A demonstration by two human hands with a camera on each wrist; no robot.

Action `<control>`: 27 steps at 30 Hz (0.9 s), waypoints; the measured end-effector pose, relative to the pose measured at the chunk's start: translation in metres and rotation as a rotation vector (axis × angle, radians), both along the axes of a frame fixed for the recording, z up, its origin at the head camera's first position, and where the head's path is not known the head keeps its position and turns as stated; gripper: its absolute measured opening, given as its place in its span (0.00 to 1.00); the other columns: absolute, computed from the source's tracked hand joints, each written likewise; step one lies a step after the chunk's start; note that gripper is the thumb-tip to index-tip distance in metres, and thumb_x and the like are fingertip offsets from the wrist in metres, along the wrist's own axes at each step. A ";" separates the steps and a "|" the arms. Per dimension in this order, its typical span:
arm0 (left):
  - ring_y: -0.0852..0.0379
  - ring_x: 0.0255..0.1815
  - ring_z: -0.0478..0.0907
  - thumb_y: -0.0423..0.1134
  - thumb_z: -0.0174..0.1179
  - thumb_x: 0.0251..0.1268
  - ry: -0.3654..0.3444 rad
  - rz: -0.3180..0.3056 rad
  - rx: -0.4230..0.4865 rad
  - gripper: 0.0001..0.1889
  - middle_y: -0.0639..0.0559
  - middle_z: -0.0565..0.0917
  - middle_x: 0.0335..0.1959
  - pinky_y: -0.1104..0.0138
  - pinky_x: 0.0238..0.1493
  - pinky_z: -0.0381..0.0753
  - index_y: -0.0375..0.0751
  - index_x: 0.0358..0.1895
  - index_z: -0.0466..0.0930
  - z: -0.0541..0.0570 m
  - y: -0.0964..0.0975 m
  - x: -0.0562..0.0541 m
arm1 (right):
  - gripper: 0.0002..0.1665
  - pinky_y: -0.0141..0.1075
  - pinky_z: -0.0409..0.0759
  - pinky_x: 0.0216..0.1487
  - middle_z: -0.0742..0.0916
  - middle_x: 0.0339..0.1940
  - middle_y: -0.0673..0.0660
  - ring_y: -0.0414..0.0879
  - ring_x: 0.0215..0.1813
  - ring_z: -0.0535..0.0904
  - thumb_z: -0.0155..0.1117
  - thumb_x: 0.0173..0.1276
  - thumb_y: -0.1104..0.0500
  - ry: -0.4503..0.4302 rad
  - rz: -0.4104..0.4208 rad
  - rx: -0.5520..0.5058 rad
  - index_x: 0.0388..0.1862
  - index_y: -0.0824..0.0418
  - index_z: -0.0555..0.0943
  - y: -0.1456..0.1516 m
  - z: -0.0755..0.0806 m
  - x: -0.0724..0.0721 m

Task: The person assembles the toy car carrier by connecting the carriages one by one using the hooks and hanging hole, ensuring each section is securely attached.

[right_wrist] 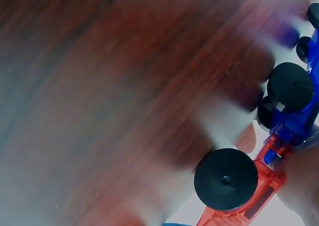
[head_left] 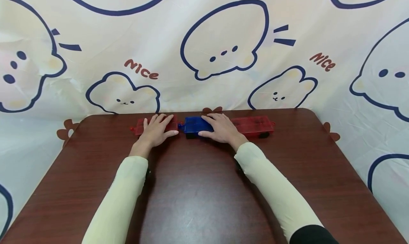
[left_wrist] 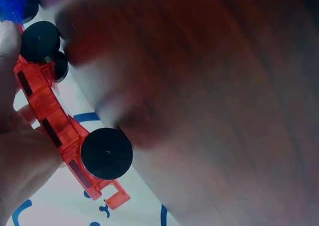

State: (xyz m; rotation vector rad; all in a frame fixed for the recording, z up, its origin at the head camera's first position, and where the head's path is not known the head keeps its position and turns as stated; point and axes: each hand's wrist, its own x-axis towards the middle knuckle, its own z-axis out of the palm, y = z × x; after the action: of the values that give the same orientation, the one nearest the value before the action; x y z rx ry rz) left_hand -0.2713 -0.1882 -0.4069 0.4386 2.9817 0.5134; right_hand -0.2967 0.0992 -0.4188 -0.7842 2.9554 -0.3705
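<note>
Three see-through plastic toy wagons stand in a row at the table's far edge. My left hand (head_left: 156, 131) straddles the left red wagon (head_left: 139, 127), thumb at its near side and fingers over its far edge. With the thumb in front and fingers behind, my right hand (head_left: 222, 128) holds the blue wagon (head_left: 193, 124). Right of that hand is another red wagon (head_left: 255, 125). Big black wheels (left_wrist: 106, 154) show under the left red wagon in the left wrist view. A red-and-blue coupling (right_wrist: 274, 154) joins blue to red in the right wrist view.
The brown wooden table (head_left: 198, 187) runs from the body to a cream cloth backdrop (head_left: 179, 91) with cartoon outlines, close behind the wagons. Small hooks (head_left: 132, 129) stick out at the row's ends. The cloth also hangs along both sides of the table.
</note>
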 end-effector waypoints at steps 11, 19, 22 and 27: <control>0.31 0.79 0.45 0.58 0.57 0.74 0.006 0.003 0.055 0.41 0.34 0.58 0.77 0.29 0.71 0.32 0.42 0.81 0.55 0.002 -0.005 0.004 | 0.50 0.56 0.46 0.79 0.68 0.79 0.58 0.57 0.79 0.58 0.53 0.69 0.25 -0.002 0.018 -0.015 0.81 0.50 0.62 0.003 0.001 0.000; 0.31 0.79 0.45 0.59 0.57 0.73 -0.003 -0.002 0.082 0.41 0.34 0.56 0.78 0.30 0.71 0.32 0.44 0.81 0.54 0.004 -0.008 0.005 | 0.50 0.56 0.46 0.79 0.68 0.79 0.57 0.56 0.79 0.58 0.52 0.69 0.25 -0.005 0.010 -0.012 0.81 0.49 0.62 0.004 -0.003 -0.002; 0.32 0.79 0.45 0.59 0.58 0.73 -0.004 -0.009 0.094 0.41 0.35 0.57 0.78 0.30 0.72 0.32 0.44 0.81 0.54 0.004 -0.008 0.005 | 0.50 0.56 0.45 0.79 0.67 0.79 0.57 0.56 0.79 0.57 0.52 0.69 0.24 -0.001 0.002 -0.009 0.81 0.49 0.62 0.004 -0.002 -0.002; 0.32 0.79 0.46 0.58 0.58 0.73 -0.003 -0.019 0.101 0.41 0.36 0.58 0.78 0.30 0.71 0.32 0.44 0.81 0.55 0.005 -0.009 0.007 | 0.50 0.56 0.45 0.79 0.67 0.79 0.57 0.56 0.80 0.57 0.52 0.69 0.24 -0.001 0.001 -0.006 0.82 0.49 0.62 0.003 -0.001 -0.001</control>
State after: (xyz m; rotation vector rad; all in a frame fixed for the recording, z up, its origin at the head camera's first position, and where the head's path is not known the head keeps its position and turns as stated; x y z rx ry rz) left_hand -0.2643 -0.1972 -0.4016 0.4732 2.9554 0.6648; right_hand -0.2979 0.1023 -0.4198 -0.7858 2.9547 -0.3799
